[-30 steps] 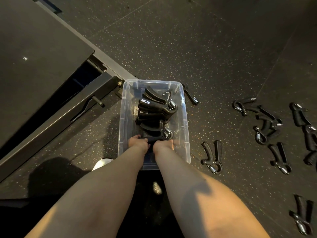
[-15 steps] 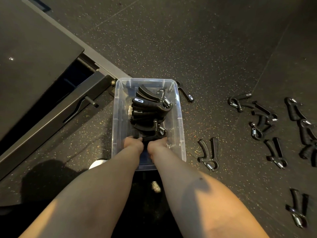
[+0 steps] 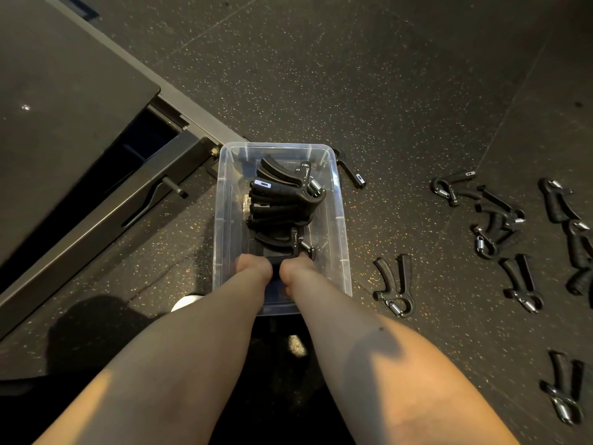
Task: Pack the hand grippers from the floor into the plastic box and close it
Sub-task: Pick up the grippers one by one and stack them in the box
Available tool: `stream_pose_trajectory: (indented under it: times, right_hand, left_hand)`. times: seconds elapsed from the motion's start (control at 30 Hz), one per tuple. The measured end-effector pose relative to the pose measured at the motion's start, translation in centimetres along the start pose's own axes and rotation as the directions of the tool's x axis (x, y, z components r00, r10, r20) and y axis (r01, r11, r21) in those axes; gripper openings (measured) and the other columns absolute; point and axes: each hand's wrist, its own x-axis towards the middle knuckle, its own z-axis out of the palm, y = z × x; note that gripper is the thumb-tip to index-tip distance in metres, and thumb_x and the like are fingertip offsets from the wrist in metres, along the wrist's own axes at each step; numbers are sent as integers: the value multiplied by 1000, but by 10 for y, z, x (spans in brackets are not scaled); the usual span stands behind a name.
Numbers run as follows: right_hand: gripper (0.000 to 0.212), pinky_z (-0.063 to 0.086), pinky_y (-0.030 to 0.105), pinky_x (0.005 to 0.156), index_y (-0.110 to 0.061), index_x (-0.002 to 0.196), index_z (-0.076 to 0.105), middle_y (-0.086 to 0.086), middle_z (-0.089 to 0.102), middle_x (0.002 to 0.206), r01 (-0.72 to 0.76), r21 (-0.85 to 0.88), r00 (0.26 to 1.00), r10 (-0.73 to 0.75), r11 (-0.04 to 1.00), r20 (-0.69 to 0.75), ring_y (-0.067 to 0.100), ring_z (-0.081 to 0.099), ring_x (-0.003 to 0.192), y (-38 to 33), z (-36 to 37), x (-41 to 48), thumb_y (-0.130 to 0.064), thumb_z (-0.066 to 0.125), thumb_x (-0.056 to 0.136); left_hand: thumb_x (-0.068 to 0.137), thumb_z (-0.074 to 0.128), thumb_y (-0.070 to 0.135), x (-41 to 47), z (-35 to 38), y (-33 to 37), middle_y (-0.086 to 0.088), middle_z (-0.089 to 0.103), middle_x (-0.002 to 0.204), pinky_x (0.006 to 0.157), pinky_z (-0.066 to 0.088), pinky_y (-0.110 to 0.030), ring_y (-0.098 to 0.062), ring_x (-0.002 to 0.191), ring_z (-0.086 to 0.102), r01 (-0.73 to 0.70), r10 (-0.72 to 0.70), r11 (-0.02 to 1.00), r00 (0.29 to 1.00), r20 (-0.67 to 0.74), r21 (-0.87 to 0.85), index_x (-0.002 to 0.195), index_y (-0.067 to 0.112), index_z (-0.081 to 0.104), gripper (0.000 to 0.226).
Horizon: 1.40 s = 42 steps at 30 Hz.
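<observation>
A clear plastic box (image 3: 340, 220) stands open on the dark floor in front of me. Several black hand grippers (image 3: 282, 200) lie stacked inside it. My left hand (image 3: 253, 268) and my right hand (image 3: 296, 268) reach down into the near end of the box, side by side. Both grip a black hand gripper (image 3: 288, 247) at the front of the stack; the fingers are hidden behind the knuckles. More hand grippers lie on the floor to the right, the nearest one (image 3: 393, 285) just beside the box.
A dark metal platform with a frame and a pin handle (image 3: 173, 187) runs along the left, touching the box's far left corner. One gripper (image 3: 351, 170) lies behind the box's right corner. A cluster of grippers (image 3: 494, 220) spreads across the right floor. No lid is in view.
My hands stay at the near end of the box on the same gripper. The view has shifted slightly; the stack looks unchanged.
</observation>
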Motion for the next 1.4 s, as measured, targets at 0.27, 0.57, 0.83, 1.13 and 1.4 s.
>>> stream_pose_trajectory:
  times: [0.27,0.57,0.83,1.13,1.4]
  right_hand:
    - [76,55,49,95,-29,152,29,10,55,135,53,65,998,-55,996,27,36,60,113,1,0,4,-10,52,83]
    - [19,60,51,80,-19,89,66,18,67,95,266,286,961,-278,921,0,33,69,90,-16,-51,-58,-3,57,80]
    - [9,50,31,60,-4,96,64,10,61,80,466,553,874,-458,691,-164,20,57,66,22,-153,-111,-5,55,96]
    - [12,45,29,55,-13,89,61,14,55,82,353,296,922,-276,888,-272,21,55,65,126,-234,-35,-4,56,93]
    - [36,49,36,101,-9,125,63,12,69,113,168,106,946,-131,980,-296,30,64,108,174,-238,58,-15,69,90]
  left_hand:
    - [78,56,16,35,15,-2,-24,61,126,88,57,-45,-42,107,64,-29,2,989,983,184,145,137,2,50,61]
    - [102,49,30,-75,-30,39,-16,65,102,65,49,-33,-29,82,62,-149,180,980,946,269,-131,117,7,61,31]
    - [106,40,32,-158,-17,41,-14,63,103,81,52,-36,-29,92,66,-288,398,915,755,521,-282,116,3,58,36]
    - [98,53,0,-186,92,-25,-5,46,66,45,41,-19,-11,50,52,-463,394,884,656,644,-70,97,7,57,8]
    - [97,57,20,-129,178,-61,-22,67,118,101,51,-47,-37,114,63,-481,211,798,787,579,363,114,1,66,27]
